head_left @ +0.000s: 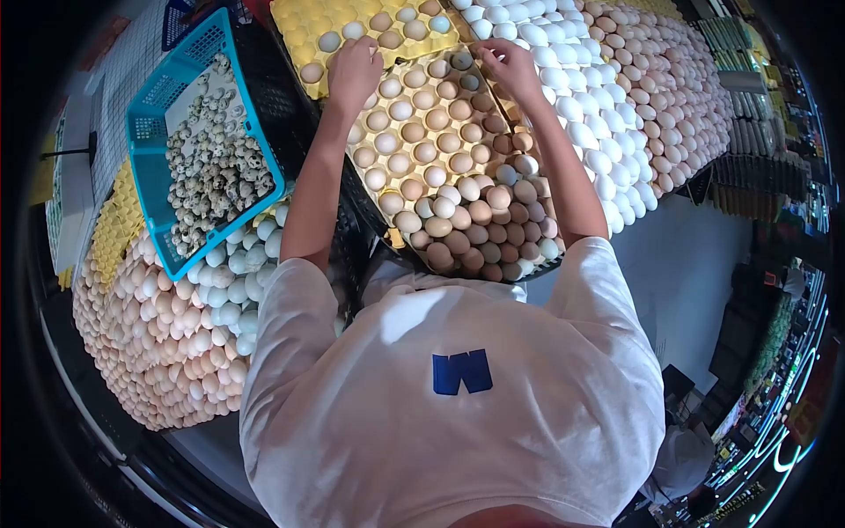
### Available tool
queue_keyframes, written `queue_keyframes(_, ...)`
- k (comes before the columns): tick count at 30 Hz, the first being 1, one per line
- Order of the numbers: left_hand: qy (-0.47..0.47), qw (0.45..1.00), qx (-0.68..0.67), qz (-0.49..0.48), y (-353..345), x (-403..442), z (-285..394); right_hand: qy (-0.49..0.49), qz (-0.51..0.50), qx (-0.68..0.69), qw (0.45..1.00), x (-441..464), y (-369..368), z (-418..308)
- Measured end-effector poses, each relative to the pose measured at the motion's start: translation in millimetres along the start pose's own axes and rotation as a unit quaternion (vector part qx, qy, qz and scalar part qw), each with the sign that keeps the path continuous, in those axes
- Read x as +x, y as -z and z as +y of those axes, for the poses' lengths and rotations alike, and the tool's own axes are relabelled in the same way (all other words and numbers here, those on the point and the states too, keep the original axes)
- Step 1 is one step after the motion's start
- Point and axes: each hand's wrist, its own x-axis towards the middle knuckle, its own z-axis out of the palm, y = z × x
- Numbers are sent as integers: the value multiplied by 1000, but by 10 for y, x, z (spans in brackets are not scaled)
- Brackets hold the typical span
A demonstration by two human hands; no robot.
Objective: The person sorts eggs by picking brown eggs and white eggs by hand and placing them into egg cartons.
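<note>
Fingers of my left hand (356, 74) bend at the yellow tray (304, 32); the egg tray (407, 93) lies ahead, its length pointing away from me; my right hand (512, 67) curls by its far corner, either grip unclear; then white eggs (581, 106), grey floor (682, 264).

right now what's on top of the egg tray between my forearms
The egg tray holds brown and pale eggs in rows toward its far end, and a heap of more eggs crowds the near end. Whatever lies directly beneath that heap is covered and can't be seen.
</note>
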Motion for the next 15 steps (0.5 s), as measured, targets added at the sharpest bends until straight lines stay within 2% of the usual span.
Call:
queue_keyframes(2, 57, 973, -146, -168, -53, -281, 483, -4, -75, -51, 996, -337, 326, 71)
queue_keyframes(3, 38, 958, -178, -222, -188, -463, 609, -16, -122, -70, 990, -499, 410, 169)
queue_keyframes(4, 49, 927, -231, -291, -327, -628, 727, -19, -119, -74, 990, -639, 480, 261)
queue_keyframes(5, 40, 905, -258, -337, -400, -749, 867, 39, -144, -128, 980, -780, 523, 355)
queue_keyframes(6, 4, 901, -242, -359, -528, -853, 970, 98, -169, -181, 964, -895, 538, 406)
queue_keyframes(7, -26, 909, -194, -369, -459, -907, 1162, 95, -169, -181, 964, -1012, 527, 404)
queue_keyframes(9, -79, 922, -161, -343, -770, -1034, 1247, 168, -139, -259, 941, -1201, 490, 409)
queue_keyframes(10, -79, 922, -160, -343, -792, -1055, 1324, 161, -151, -275, 936, -1233, 449, 438)
queue_keyframes(15, -210, 908, -45, -361, -982, -1061, 1579, 183, -175, -320, 913, -1306, 446, 447)
